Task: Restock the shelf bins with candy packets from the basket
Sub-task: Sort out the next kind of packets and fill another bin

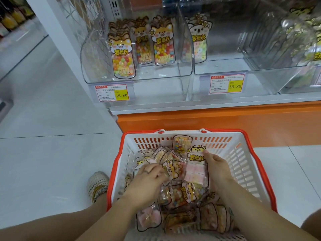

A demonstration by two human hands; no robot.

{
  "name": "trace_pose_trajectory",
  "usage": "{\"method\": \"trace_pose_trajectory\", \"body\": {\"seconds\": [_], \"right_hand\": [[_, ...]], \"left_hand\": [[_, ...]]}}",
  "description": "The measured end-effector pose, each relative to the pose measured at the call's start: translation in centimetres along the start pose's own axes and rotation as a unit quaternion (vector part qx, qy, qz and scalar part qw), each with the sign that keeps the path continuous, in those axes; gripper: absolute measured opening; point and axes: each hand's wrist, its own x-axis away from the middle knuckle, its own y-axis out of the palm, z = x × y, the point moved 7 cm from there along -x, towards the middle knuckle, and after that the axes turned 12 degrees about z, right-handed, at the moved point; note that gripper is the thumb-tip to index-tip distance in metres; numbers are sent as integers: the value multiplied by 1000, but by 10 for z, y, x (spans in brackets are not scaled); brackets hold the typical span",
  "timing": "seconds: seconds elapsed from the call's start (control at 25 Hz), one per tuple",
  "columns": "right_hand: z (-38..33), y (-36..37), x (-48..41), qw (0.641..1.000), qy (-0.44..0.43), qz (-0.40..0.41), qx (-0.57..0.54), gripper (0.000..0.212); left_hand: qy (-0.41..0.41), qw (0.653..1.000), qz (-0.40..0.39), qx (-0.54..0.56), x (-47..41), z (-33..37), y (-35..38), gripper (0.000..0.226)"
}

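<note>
A white basket (pixel 243 153) with an orange rim sits on the floor below the shelf, holding several candy packets. My right hand (pixel 217 166) grips a packet of pink-and-white candy (pixel 196 169) with a yellow cartoon top. My left hand (pixel 149 176) is among the packets and pinches a packet with a pink cartoon face (pixel 171 168). On the shelf, the left clear bin (pixel 139 79) holds several upright packets of coloured beans (pixel 122 56). The middle bin (pixel 243 66) has a koala packet (pixel 199 39) at its left wall.
A third clear bin (pixel 309 49) at the right edge holds yellow packets. Price tags (pixel 112 93) reading 16.80 hang on the bin fronts. An orange plinth (pixel 225 122) runs under the shelf. My foot in a patterned shoe (pixel 97 185) is left of the basket on white tiles.
</note>
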Motion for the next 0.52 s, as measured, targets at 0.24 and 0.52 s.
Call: {"method": "trace_pose_trajectory", "body": {"seconds": [0.24,0.52], "right_hand": [[-20,-1,21,989,-81,-8,120,43],[-19,-3,17,990,-84,-14,109,31]], "left_hand": [[11,1000,-20,-17,-21,23,-20,44],[-238,955,106,144,-29,-4,-8,75]]}}
